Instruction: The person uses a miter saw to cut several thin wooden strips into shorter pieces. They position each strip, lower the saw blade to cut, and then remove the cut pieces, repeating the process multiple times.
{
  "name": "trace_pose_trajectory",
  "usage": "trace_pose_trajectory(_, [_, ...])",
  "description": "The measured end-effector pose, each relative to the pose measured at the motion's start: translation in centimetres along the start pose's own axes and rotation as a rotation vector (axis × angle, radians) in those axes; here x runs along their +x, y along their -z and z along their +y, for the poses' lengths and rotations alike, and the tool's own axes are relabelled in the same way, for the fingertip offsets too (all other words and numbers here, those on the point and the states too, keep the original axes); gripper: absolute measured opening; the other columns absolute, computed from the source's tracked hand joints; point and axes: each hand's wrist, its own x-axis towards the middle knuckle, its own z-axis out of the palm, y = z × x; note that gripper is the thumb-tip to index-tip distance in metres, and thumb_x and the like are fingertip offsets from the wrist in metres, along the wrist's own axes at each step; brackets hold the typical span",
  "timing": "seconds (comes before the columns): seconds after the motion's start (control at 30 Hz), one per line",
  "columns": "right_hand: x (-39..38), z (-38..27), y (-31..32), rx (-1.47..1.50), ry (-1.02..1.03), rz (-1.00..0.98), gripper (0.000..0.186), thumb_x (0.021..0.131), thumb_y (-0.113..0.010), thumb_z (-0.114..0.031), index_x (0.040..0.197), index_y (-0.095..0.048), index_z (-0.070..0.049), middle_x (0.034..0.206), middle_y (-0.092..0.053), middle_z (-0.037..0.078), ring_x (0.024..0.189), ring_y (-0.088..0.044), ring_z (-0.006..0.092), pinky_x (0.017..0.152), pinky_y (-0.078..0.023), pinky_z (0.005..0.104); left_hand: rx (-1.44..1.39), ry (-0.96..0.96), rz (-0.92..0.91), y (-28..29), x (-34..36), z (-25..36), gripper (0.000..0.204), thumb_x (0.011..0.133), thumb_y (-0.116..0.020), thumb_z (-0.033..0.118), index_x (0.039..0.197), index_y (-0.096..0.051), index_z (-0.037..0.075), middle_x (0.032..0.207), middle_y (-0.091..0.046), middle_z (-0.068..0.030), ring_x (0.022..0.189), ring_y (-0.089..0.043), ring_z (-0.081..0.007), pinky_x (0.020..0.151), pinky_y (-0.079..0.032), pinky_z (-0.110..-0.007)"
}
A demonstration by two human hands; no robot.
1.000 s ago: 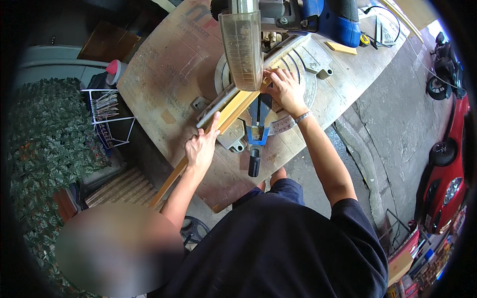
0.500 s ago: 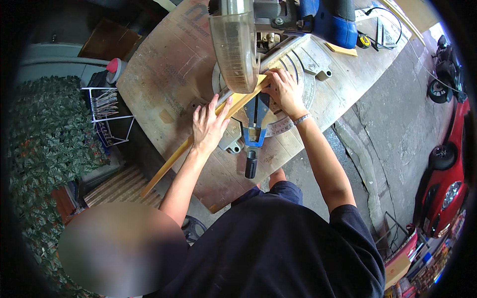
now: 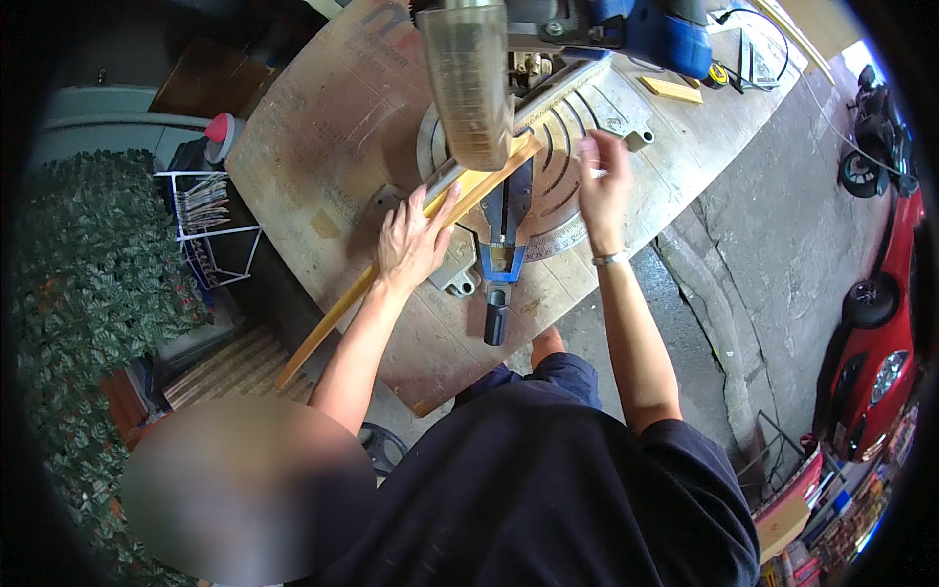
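A long yellowish wooden strip (image 3: 323, 338) lies slantwise across the base of a miter saw (image 3: 577, 166). Its near-left end sticks out past the table edge, and its upper end rests just below the clear blade guard (image 3: 468, 93). My left hand (image 3: 413, 243) holds the strip along the metal fence, fingers laid over it. Off to the right of the strip's upper end, my right hand (image 3: 604, 186) hovers over the saw's round table, fingers loosely bent and apart, with nothing visible in them. The saw's blue motor housing (image 3: 675, 39) hangs above.
On the worn wooden table (image 3: 323, 147) lie a short wood offcut (image 3: 671, 90), a yellow-black tape measure (image 3: 717, 75) and a square (image 3: 758, 64). The saw's black handle (image 3: 496, 315) points toward me. Leafy plants (image 3: 108, 254) stand left; a red car (image 3: 880, 362) is at right.
My right hand has let go of the strip's upper end and moved right and slightly up. My left hand stays on the strip.
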Motion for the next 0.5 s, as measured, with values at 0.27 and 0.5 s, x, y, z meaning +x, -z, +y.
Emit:
trace_pose_trajectory(0.27, [13.9,-19.0,8.8,0.379,0.105,0.078,0.046,0.110,-0.041,-0.038,0.127,-0.055,0.001,0.110,-0.067,0.013,0.094,-0.066,0.0179,0.087,-0.052,0.0331,-0.060,-0.027,0.021,-0.6,0.1,-1.4,0.086,0.084,-0.075,0.026,0.158,-0.033,0.035,0.123,-0.052,-0.0157,0.100,-0.060,-0.0331,0.081,-0.052,-0.047])
trace_pose_trajectory(0.5, [20.2,-31.9,3.1,-0.911,-0.061,-0.359,0.059,0.105,-0.042,-0.055,0.111,-0.072,-0.005,0.096,-0.073,0.011,0.089,-0.070,0.0205,0.078,-0.056,0.0353,-0.117,-0.012,-0.051,-0.4,1.0,-1.5,0.083,0.080,-0.080,0.040,0.154,-0.041,0.036,0.108,-0.052,-0.0107,0.097,-0.060,-0.0297,0.068,-0.057,-0.045])
